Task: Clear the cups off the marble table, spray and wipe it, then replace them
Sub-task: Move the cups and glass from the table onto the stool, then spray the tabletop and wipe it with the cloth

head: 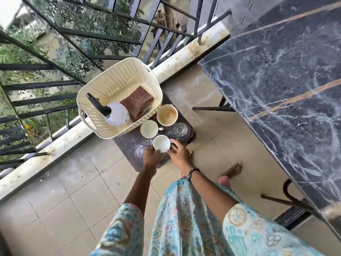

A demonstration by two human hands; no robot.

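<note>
Hands reach down at frame centre: the left hand and right hand each curl their grip round a white cup over the dark stool; the marble worktop lies at the right.

We are on the balcony of a home, upstairs. A dark metal railing runs along a pale curb, with treetops and ground far below it. Beige floor tiles, a black marble table and bare feet suit a dwelling.
</note>
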